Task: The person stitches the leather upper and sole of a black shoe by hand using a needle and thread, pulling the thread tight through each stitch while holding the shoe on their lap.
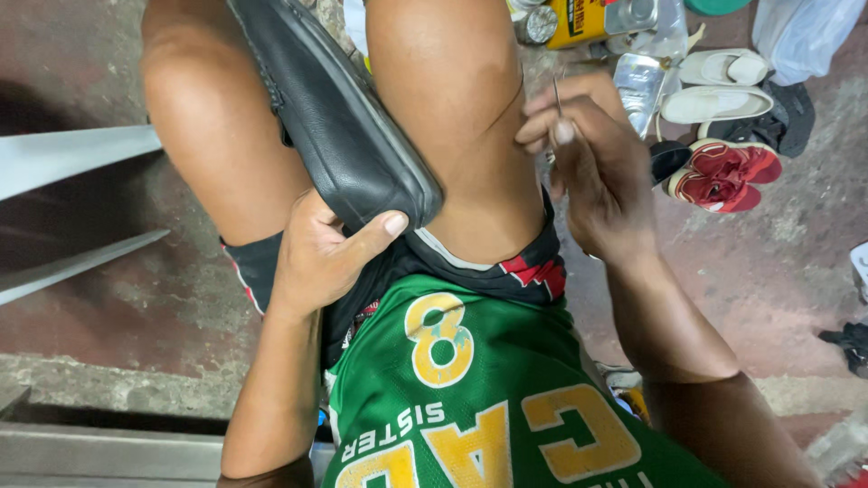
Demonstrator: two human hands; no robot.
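Observation:
A black leather shoe (339, 117) lies between my knees, sole edge turned to the right. My left hand (321, 253) grips its near end, thumb pressed on the rim. My right hand (597, 167) is raised beside my right knee, fingers pinched on a thin metal needle-like tool (557, 93) that points up. The right hand is apart from the shoe.
On the red concrete floor at the upper right lie a pair of red sneakers (723, 172), white slip-on shoes (719, 86), a yellow can (579, 20) and a clear plastic bottle (642, 77). Grey metal bars (77, 158) run along the left.

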